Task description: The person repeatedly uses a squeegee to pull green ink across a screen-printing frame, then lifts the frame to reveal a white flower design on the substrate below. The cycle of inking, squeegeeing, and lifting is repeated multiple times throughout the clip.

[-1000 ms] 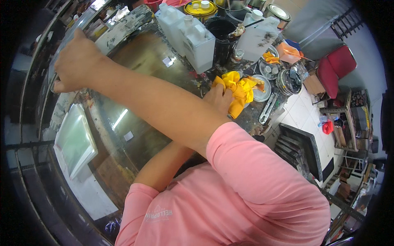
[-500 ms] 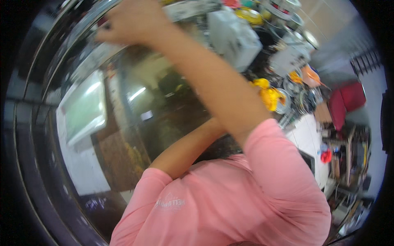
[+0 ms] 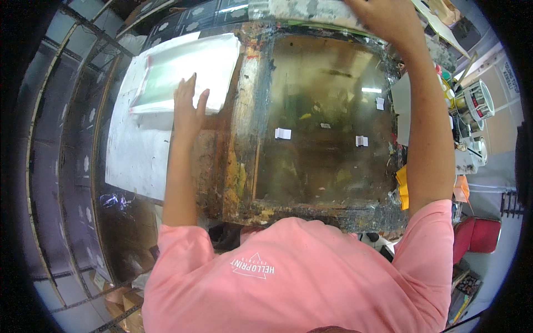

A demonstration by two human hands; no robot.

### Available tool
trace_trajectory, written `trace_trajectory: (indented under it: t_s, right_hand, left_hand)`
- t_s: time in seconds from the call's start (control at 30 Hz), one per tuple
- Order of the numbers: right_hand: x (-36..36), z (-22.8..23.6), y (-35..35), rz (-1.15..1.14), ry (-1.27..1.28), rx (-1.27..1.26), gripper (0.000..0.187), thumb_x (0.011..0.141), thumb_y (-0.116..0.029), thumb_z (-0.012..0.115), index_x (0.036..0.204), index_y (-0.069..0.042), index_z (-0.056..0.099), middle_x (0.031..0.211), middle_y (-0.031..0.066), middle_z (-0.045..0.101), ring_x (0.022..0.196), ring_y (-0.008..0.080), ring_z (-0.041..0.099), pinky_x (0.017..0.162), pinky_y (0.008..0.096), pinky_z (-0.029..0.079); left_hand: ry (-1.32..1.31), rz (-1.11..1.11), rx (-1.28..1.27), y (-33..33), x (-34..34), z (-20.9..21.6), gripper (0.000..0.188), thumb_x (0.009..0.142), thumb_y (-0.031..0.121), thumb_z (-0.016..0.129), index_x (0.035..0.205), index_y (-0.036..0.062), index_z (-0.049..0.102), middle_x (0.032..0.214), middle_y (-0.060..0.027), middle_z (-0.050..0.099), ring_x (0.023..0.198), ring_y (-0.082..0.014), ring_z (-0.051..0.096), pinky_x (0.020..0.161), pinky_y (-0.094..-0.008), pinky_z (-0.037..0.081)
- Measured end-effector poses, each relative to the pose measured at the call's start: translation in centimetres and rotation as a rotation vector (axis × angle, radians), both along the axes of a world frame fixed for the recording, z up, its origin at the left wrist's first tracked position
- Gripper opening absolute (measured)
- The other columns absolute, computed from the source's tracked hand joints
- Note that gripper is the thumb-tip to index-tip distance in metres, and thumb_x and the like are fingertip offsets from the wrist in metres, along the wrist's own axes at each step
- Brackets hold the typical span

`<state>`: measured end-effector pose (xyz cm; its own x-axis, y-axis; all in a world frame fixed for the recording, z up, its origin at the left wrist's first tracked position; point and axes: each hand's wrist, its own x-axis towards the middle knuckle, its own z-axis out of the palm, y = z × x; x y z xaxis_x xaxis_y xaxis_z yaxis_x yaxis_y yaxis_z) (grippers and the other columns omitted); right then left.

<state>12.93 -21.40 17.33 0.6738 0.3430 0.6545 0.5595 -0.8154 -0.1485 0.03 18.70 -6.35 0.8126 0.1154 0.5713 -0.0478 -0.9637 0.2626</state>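
Observation:
My left hand (image 3: pixel 190 105) is open, fingers spread, over the near edge of a stack of thin, glossy, whitish-green sheets (image 3: pixel 214 66). The stack lies on larger white paper (image 3: pixel 136 152), left of the work board. At the far right my right hand (image 3: pixel 391 25) is partly cut off by the top edge. Its thumb points left, beside a pale, smeared bar (image 3: pixel 316 15); its other fingers are hidden, so a grip cannot be made out. Between my arms lies a shiny, dark glass-like board (image 3: pixel 322 166) with small folded white tabs (image 3: pixel 282 134) stuck on it.
A paint-stained wooden border (image 3: pixel 241 161) frames the board. Along the right stand tubs and cans (image 3: pixel 476 102), a yellow cloth (image 3: pixel 402 188) and a red chair (image 3: pixel 477 238). Metal rack bars (image 3: pixel 64 139) run down the left side.
My right arm has swung from the far left to the far right. My left hand, hidden before behind the right arm, now reaches to the sheets. The view has turned and sharpened.

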Motion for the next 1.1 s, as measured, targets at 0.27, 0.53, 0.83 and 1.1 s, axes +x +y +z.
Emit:
trace_trajectory:
  t_s: [0.27,0.53,0.83,1.1]
  right_hand:
    - [0.3,0.2,-0.1,-0.012,0.072,0.044,0.051,0.088,-0.046,0.059,0.079,0.002,0.073,0.072,0.023,0.069,0.073,0.0415,0.07,0.074,0.05,0.055]
    - [1.3,0.2,-0.5,-0.036,-0.006,-0.07,0.054,0.091,-0.05,0.056,0.082,-0.002,0.077,0.084,0.025,0.074,0.084,0.0438,0.072,0.081,0.0513,0.055]
    - [1.3,-0.3,-0.7,-0.008,0.005,-0.06,0.056,0.091,-0.05,0.055,0.086,-0.001,0.079,0.09,0.025,0.076,0.094,0.0409,0.073,0.087,0.052,0.053]
    - [1.1,-0.8,-0.8,0.033,-0.072,-0.045,0.06,0.095,-0.051,0.053,0.086,0.003,0.079,0.092,0.026,0.076,0.096,0.0409,0.073,0.09,0.0515,0.05]
  left_hand:
    - [0.401,0.201,0.244,2.8,2.3,-4.1,0.057,0.114,0.042,0.036,0.156,0.0063,0.053,0.165,-0.0154,0.048,0.154,-0.0372,0.041,0.129,-0.0647,0.017]
    - [0.262,0.043,0.011,2.0,3.4,3.1,0.053,0.115,0.038,0.037,0.135,0.0029,0.071,0.135,-0.0194,0.071,0.128,-0.0397,0.063,0.127,-0.0559,0.026]
    - [0.356,-0.322,0.143,-17.7,4.0,0.5,0.048,0.111,0.042,0.048,0.121,0.0041,0.075,0.119,-0.0202,0.076,0.114,-0.0373,0.071,0.118,-0.0582,0.039]
    - [0.447,-0.494,0.229,-31.5,3.5,-5.1,0.123,0.078,0.099,0.05,0.158,0.0062,0.051,0.168,-0.0237,0.039,0.158,-0.046,0.03,0.127,-0.0709,0.002]
